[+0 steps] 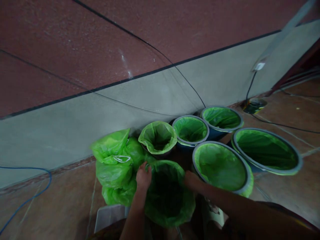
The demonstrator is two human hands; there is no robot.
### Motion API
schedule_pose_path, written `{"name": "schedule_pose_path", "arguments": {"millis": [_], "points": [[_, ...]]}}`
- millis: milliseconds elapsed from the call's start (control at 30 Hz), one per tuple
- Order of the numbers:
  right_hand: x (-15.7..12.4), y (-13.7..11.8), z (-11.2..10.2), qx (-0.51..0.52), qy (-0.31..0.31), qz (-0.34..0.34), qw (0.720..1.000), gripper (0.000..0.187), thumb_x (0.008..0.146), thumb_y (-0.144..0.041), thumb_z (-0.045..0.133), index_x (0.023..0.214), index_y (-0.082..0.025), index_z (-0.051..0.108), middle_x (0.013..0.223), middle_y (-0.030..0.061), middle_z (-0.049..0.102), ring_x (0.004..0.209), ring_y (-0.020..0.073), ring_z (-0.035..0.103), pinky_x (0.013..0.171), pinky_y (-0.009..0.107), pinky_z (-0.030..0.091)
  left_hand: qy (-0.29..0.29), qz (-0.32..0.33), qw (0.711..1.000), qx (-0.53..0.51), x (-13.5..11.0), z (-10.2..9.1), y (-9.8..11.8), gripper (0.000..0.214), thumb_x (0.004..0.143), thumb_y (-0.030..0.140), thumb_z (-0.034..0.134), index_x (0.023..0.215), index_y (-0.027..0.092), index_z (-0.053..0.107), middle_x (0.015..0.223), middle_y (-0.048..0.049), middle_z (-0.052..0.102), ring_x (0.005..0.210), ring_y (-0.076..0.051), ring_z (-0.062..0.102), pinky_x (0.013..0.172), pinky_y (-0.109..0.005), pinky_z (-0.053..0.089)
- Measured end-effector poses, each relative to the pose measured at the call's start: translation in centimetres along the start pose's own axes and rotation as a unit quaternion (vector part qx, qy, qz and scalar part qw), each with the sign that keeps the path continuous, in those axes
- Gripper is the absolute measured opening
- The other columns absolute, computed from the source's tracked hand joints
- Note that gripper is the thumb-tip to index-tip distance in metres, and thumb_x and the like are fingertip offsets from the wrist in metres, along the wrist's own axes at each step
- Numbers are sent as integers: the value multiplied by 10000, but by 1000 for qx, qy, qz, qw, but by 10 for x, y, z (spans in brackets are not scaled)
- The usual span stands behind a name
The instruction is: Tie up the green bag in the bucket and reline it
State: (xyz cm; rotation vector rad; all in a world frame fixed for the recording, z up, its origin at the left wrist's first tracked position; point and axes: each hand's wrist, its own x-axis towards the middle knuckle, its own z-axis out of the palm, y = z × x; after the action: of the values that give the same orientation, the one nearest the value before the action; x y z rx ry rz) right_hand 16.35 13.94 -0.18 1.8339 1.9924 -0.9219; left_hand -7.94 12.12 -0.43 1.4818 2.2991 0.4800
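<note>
My left hand [143,177] grips the left rim of a green plastic liner [167,196] that covers a dark bin right in front of me. My right hand [192,181] holds the liner's right rim, fingers curled over the edge. The liner is spread open and its inside looks dark. A pile of tied, filled green bags [115,166] lies just left of my left hand, touching the bin.
Several other bins lined with green bags stand by the wall: a small one [158,137], two blue ones [191,130] [221,118], and two wide grey-rimmed ones [220,166] [267,150]. Black cables [250,88] and a blue cable [30,196] run along the floor. A pale lid [108,216] lies at bottom left.
</note>
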Motion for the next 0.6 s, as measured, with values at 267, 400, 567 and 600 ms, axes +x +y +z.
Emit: {"name": "schedule_pose_path", "arguments": {"millis": [267,400,567,600], "points": [[19,-54,-58,-91,122,-210,966,314,925,-112,396,1105,-97,653,1111,170,688,1046,252,643,903,330,460,-41,53,995,73,5,6,5,443,910,187,472,1340,95,527,1303,-162,622,1239,-229,567,1057,-333,434],[41,-77,-49,-94,101,-223,965,293,940,-167,415,1095,-129,660,1134,142,690,1063,247,629,920,327,441,-62,46,992,99,3,14,7,444,937,209,437,1360,93,504,1314,-160,613,1233,-230,568,1053,-327,429],[61,-81,-20,-87,63,-232,967,319,957,-151,374,1121,-122,645,1134,136,693,1065,233,637,896,301,443,-139,51,977,155,7,18,8,408,983,248,343,1349,146,493,1286,-132,630,1170,-204,606,1005,-296,444],[64,-80,-16,-85,54,-236,967,318,958,-145,371,1119,-119,644,1132,135,694,1062,227,639,890,292,443,-155,49,973,162,8,18,7,398,988,240,322,1337,156,495,1264,-126,643,1145,-197,620,981,-288,454]]}}
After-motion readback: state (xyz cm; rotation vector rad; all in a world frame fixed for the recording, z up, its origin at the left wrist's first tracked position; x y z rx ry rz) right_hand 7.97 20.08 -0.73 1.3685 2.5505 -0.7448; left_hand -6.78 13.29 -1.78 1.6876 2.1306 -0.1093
